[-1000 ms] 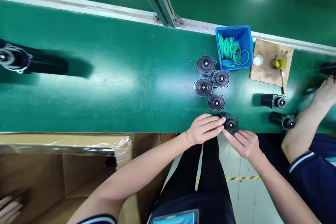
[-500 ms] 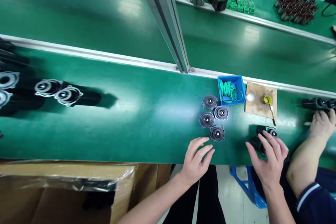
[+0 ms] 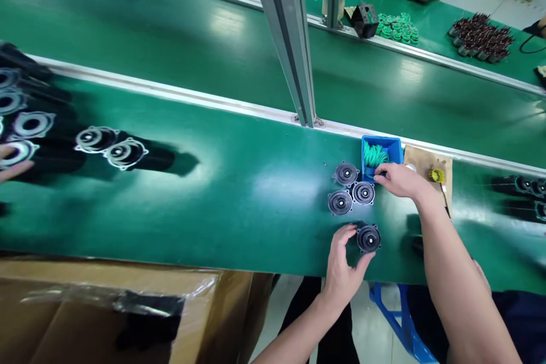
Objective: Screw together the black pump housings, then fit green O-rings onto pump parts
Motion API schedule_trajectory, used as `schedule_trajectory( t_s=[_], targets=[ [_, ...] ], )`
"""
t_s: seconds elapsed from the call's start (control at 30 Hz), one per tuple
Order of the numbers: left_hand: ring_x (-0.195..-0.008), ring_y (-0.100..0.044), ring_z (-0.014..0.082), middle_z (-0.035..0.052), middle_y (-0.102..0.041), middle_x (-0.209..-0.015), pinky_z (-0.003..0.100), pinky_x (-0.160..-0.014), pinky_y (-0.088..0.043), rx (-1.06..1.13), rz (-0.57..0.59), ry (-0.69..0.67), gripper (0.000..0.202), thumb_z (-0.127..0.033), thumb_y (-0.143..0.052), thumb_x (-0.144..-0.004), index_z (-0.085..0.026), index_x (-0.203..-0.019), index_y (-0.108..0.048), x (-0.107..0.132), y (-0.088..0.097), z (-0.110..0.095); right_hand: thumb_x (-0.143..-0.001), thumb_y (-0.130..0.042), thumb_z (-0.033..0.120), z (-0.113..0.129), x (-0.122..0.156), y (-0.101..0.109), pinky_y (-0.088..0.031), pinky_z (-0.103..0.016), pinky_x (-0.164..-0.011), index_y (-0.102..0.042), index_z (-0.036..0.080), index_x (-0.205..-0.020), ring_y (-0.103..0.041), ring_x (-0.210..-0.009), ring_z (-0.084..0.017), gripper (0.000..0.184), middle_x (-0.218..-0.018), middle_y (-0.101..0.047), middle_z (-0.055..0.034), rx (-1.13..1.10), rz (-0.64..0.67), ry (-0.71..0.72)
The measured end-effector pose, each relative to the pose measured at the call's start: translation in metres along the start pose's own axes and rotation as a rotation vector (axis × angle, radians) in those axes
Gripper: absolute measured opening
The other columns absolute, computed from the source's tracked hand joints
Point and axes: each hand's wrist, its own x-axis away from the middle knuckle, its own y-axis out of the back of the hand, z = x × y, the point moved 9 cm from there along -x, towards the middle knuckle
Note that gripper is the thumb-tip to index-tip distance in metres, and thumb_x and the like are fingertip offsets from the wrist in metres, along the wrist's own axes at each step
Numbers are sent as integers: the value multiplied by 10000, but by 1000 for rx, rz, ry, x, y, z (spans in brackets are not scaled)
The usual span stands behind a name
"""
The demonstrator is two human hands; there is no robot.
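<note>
My left hand [image 3: 344, 266] grips a dark round motor housing [image 3: 368, 238] between thumb and fingers, at the near part of the green bench. My right hand [image 3: 400, 178] is at the near right rim of a small blue bin [image 3: 394, 151], its fingertips pinched together; whatever is between them is too small to make out. Thin green rubber rings [image 3: 375, 154] fill the bin. Three similar round housings [image 3: 340, 202] stand clustered left of the bin, their ringed faces upward. My right forearm partly hides dark cylindrical parts [image 3: 418, 244].
A brown cardboard sheet [image 3: 422, 159] holds a yellow cup [image 3: 435, 175] and a brush [image 3: 444, 196]. More black housings lie left [image 3: 125, 152] and right [image 3: 522, 185]. A co-worker's hand [image 3: 16, 170] touches one at far left. A metal post [image 3: 285, 40] rises behind; cardboard boxes [image 3: 205, 301] stand below.
My left hand has closed on the nearest housing and brought it right, away from the cluster. My right hand has moved from the dark cylinders up to the blue bin.
</note>
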Motion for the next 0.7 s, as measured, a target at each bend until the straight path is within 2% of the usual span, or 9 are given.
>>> schedule_trajectory(
  t_s=[0.13,0.23,0.33,0.43,0.47,0.5,0.6,0.63,0.7],
  targets=[
    [-1354,-634,315,171,-642,-1432,546,-1128,-565,25,59,0,597,-257,-775,-934,-219,-1450,-477,1,-9,1,-962,-715,241,2,-8,3,-366,-287,-620,-793,221,-932,-604,-669,-182,86,-773,-704,-6,-31,60,23],
    [-1316,-666,299,149,-676,-1393,522,-1108,-585,40,90,11,561,-268,-762,-949,-232,-1441,-494,-1,-10,7,-970,-679,232,4,-1,18,-332,-295,-606,-757,212,-879,-548,-618,-164,122,-705,-653,10,-55,-14,30],
    [-1313,-672,292,145,-684,-1392,513,-1105,-591,70,162,-3,542,-272,-759,-954,-232,-1430,-503,-5,-8,11,-1071,-544,329,5,30,41,-354,-301,-638,-723,198,-1007,-532,-622,-162,230,-725,-632,7,-101,-232,-12],
    [-1343,-657,300,160,-667,-1428,524,-1113,-588,97,256,-22,622,-291,-772,-950,-230,-1488,-468,-9,-3,11,-1093,-532,421,9,91,53,-401,-283,-672,-681,189,-997,-556,-688,-165,292,-814,-640,-12,-375,-547,-40],
    [-1363,-642,312,174,-649,-1452,536,-1117,-585,100,272,-39,677,-316,-799,-932,-226,-1506,-452,-10,0,10,-1086,-563,438,13,109,44,-401,-271,-660,-668,194,-966,-547,-695,-162,291,-818,-627,-8,-511,-551,-27],
    [-1383,-625,325,191,-628,-1475,550,-1121,-581,100,277,-66,741,-348,-832,-905,-219,-1518,-437,-11,3,7,-1090,-571,441,21,123,27,-393,-261,-640,-646,197,-931,-531,-693,-158,301,-799,-603,-1,-660,-470,-12],
    [-1407,-599,354,237,-594,-1498,579,-1115,-580,77,227,-192,866,-415,-894,-835,-188,-1524,-421,-12,14,-6,-1110,-569,436,56,154,-35,-398,-256,-650,-639,194,-901,-511,-720,-152,328,-825,-573,-1,-898,-113,28],
    [-1395,-608,351,241,-602,-1486,578,-1106,-587,67,208,-235,853,-410,-886,-845,-181,-1524,-424,-11,17,-9,-1114,-563,432,63,160,-49,-394,-260,-650,-646,191,-893,-504,-719,-150,336,-832,-573,-2,-909,-62,21],
    [-1367,-631,339,234,-631,-1451,564,-1087,-603,43,190,-302,785,-370,-851,-887,-178,-1527,-441,-10,19,-15,-1111,-565,421,69,167,-64,-384,-265,-644,-654,188,-878,-495,-706,-144,341,-831,-580,-1,-893,-92,-22]
  ],
)
